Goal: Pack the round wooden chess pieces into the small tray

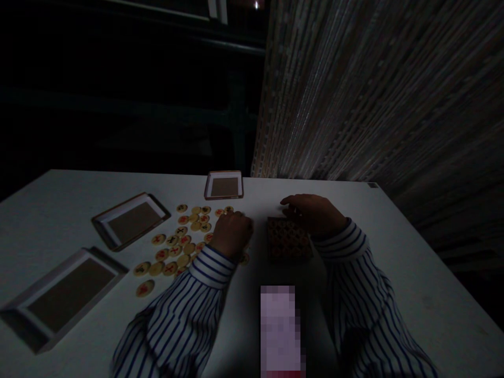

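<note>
Xiangqi pieces (174,250), round and pale with red or dark characters, lie loosely spread on the left half of the white table. My left hand (232,233) is low at their right edge, its fingers curled downward; whatever they hold is hidden. A small square box (289,239) stands to the right, filled with rows of round pieces that look dark in the dim light. At its upper right corner is my right hand (315,212), fingers stretched to the left and apart from the thumb, with nothing visible in them.
Two shallow open trays, a larger pale one (23,305) and a brown-rimmed one (120,244), lie at the left. A small box lid (224,197) rests near the far edge of the table (397,294). A striped curtain (354,94) hangs behind.
</note>
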`<state>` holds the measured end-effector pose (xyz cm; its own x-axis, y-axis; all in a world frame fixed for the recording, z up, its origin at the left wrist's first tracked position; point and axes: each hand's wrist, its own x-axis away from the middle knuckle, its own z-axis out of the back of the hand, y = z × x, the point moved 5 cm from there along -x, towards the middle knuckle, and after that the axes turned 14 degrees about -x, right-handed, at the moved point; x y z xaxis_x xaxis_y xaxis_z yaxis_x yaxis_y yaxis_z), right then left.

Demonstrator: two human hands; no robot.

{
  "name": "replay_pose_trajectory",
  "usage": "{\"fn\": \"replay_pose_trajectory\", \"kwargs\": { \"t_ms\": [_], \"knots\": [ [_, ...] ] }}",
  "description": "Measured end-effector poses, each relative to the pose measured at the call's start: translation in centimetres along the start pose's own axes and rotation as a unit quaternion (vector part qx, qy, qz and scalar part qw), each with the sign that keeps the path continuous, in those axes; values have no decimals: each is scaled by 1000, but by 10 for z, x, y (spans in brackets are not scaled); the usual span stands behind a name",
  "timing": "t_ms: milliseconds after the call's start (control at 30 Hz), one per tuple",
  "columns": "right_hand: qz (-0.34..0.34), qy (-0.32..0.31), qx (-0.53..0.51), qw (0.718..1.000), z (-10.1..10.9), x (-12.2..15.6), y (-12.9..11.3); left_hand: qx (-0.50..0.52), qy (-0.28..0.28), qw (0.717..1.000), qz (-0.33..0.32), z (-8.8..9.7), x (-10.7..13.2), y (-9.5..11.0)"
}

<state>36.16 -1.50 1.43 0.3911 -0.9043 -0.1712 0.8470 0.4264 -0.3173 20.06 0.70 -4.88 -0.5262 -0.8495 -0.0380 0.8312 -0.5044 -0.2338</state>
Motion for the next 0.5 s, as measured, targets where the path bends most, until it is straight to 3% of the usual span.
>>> {"fn": "replay_pose_trajectory", "kwargs": {
  "t_ms": [333, 500],
  "knots": [
    [-11, -11, 0, 1000, 2, 0, -2, -4, 10, 1000, -7, -5, -1, 3],
    [-10, -17, 0, 1000, 2, 0, -1, 8, 28, 999, -17, 2, -1, 3]
  ]
}}
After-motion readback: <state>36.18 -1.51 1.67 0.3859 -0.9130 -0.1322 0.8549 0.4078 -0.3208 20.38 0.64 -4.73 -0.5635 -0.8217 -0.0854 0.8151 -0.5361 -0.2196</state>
